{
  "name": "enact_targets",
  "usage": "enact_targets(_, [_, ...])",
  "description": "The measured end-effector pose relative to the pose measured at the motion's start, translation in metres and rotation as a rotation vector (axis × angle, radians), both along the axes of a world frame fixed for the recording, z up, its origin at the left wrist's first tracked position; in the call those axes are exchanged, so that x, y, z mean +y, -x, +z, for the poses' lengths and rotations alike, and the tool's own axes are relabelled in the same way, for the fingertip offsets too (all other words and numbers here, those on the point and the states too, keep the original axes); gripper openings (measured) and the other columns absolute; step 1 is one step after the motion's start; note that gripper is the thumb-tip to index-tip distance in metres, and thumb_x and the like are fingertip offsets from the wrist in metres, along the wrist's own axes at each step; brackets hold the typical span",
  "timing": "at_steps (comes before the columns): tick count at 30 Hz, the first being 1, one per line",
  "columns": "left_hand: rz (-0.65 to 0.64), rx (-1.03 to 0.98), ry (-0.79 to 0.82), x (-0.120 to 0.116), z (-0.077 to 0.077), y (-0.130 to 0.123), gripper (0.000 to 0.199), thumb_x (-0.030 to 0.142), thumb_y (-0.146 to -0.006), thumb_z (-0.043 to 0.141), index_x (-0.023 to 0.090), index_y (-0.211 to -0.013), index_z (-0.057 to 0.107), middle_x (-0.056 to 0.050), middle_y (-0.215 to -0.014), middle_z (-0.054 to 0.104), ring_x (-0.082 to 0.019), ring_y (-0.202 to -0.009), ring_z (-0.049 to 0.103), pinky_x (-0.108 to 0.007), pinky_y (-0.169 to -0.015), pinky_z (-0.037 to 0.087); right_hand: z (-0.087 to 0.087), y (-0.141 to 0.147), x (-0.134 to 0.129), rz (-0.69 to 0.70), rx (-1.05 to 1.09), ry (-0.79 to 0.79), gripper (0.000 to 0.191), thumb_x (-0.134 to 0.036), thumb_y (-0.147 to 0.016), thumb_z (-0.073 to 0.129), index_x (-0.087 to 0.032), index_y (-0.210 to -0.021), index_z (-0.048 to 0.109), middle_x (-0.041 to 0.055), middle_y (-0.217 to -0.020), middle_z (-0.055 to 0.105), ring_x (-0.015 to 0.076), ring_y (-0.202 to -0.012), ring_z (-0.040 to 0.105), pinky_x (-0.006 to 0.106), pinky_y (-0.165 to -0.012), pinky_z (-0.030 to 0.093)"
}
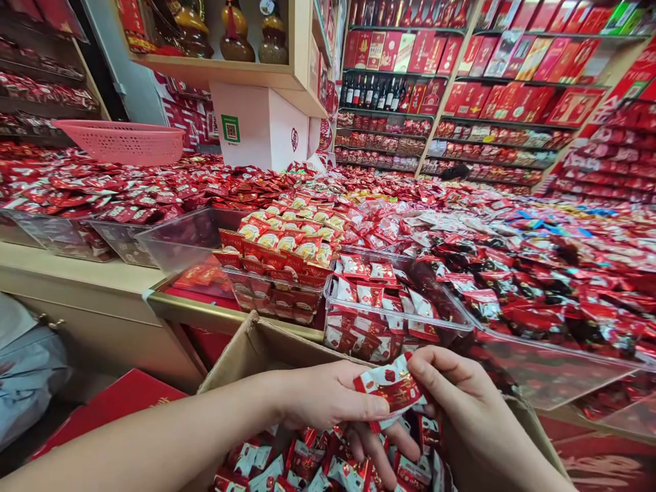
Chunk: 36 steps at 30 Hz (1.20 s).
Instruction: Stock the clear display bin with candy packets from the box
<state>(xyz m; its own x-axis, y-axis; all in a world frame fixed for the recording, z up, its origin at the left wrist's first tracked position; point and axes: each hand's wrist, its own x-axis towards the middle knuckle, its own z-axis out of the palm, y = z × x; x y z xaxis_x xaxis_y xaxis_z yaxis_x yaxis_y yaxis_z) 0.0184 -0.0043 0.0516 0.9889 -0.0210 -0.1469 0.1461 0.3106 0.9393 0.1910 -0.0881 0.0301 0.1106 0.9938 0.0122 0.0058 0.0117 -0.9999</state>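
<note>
A red and white candy packet is held between both hands above an open cardboard box. My left hand grips the packet's left side with the thumb on top, its other fingers stretched below. At the packet's upper right corner, my right hand pinches the wrapper between thumb and finger. Many similar packets fill the box under the hands. Just beyond the box stands a clear bin with red and white packets in stacked rows.
Left of that bin is a stack of red and gold packets. Clear bins of dark red packets spread to the right. A pink basket rests on packets at the back left. A wooden cabinet overhangs the display.
</note>
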Motion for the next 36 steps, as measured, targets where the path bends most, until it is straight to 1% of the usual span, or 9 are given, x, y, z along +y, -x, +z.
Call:
enact_targets(6, [-0.005, 0.010, 0.348, 0.003, -0.001, 0.000, 0.053, 0.058, -0.077, 0.041, 0.019, -0.112, 0.046, -0.004, -0.090, 0.056, -0.014, -0.069, 0.060, -0.023, -0.055, 0.040, 0.009, 0.001, -0.005, -0.039, -0.290, -0.362, 0.010, -0.022, -0.077, 0.055, -0.022, -0.075, 0.065, 0.0015, -0.066, 0.058, 0.0142, -0.061, 0.053, 0.023, -0.054, 0.044])
enact_targets(11, [0.268, 0.087, 0.247, 0.001, -0.007, 0.000, 0.034, 0.023, -0.062, 0.071, 0.013, -0.092, 0.059, 0.000, -0.077, 0.056, -0.006, -0.065, 0.053, -0.021, -0.068, 0.039, 0.017, 0.001, -0.011, 0.043, -0.614, -0.451, 0.030, -0.018, -0.077, 0.055, -0.029, -0.104, 0.057, 0.0061, -0.105, 0.057, 0.0205, -0.097, 0.054, 0.028, -0.077, 0.048])
enact_targets(15, [0.430, 0.087, 0.153, -0.002, -0.012, -0.003, 0.037, 0.021, -0.054, 0.075, 0.011, -0.086, 0.059, -0.001, -0.078, 0.057, -0.007, -0.067, 0.052, -0.022, -0.069, 0.039, 0.015, 0.006, -0.012, 0.007, -0.704, -0.464, 0.033, -0.028, -0.071, 0.063, -0.026, -0.102, 0.054, 0.0095, -0.110, 0.053, 0.0235, -0.102, 0.053, 0.028, -0.076, 0.050])
enact_targets(18, [0.373, 0.067, 0.067, -0.001, -0.014, -0.001, 0.032, 0.030, -0.061, 0.071, 0.012, -0.084, 0.058, 0.003, -0.070, 0.052, -0.005, -0.061, 0.047, -0.019, -0.062, 0.037, 0.008, 0.015, -0.009, 0.033, -0.779, -0.543, 0.034, -0.025, -0.066, 0.068, -0.023, -0.098, 0.057, 0.0098, -0.107, 0.053, 0.0229, -0.099, 0.053, 0.028, -0.078, 0.049])
enact_targets(22, [0.203, 0.035, -0.146, 0.003, 0.013, 0.008, 0.029, 0.038, -0.070, 0.062, 0.013, -0.083, 0.057, 0.003, -0.067, 0.049, -0.006, -0.059, 0.043, -0.020, -0.061, 0.037, 0.009, 0.023, -0.009, -0.113, -0.722, -0.615, 0.028, -0.023, -0.072, 0.061, -0.024, -0.100, 0.057, 0.0093, -0.110, 0.049, 0.0181, -0.085, 0.057, 0.026, -0.068, 0.050])
enact_targets(25, [0.391, 0.014, -0.373, 0.008, 0.060, 0.010, 0.026, 0.035, -0.077, 0.053, 0.015, -0.093, 0.056, 0.001, -0.078, 0.054, -0.007, -0.062, 0.046, -0.019, -0.059, 0.037, 0.021, 0.018, -0.012, -0.323, -0.671, -0.634, 0.021, -0.020, -0.076, 0.055, -0.026, -0.097, 0.057, 0.0077, -0.112, 0.047, 0.0166, -0.081, 0.057, 0.026, -0.063, 0.049])
enact_targets(29, [0.537, 0.013, -0.743, 0.031, 0.107, -0.014, 0.014, 0.023, -0.080, 0.049, 0.011, -0.084, 0.056, 0.000, -0.076, 0.054, -0.007, -0.066, 0.048, -0.020, -0.063, 0.039, 0.027, -0.001, -0.013, -0.493, -0.671, -0.639, 0.012, -0.018, -0.076, 0.055, -0.023, -0.086, 0.058, 0.0084, -0.105, 0.051, 0.0235, -0.098, 0.050, 0.035, -0.078, 0.044])
enact_targets(32, [0.621, 0.159, -0.889, 0.056, 0.107, -0.046, 0.034, 0.022, -0.076, 0.053, 0.017, -0.108, 0.045, 0.003, -0.072, 0.049, -0.006, -0.059, 0.045, -0.020, -0.059, 0.040, 0.022, -0.011, -0.010, -0.477, -0.605, -0.587, 0.011, -0.019, -0.076, 0.055, -0.022, -0.087, 0.057, 0.0092, -0.106, 0.051, 0.0236, -0.097, 0.051, 0.036, -0.078, 0.044])
enact_targets(36, [0.519, 0.383, -0.854, 0.080, 0.083, -0.078, 0.054, 0.010, -0.070, 0.053, 0.013, -0.120, 0.033, 0.007, -0.058, 0.042, -0.006, -0.047, 0.042, -0.023, -0.051, 0.042, 0.019, -0.014, -0.008, -0.486, -0.539, -0.587, 0.009, -0.021, -0.077, 0.055, -0.022, -0.086, 0.057, 0.0081, -0.100, 0.053, 0.0216, -0.090, 0.053, 0.036, -0.076, 0.045])
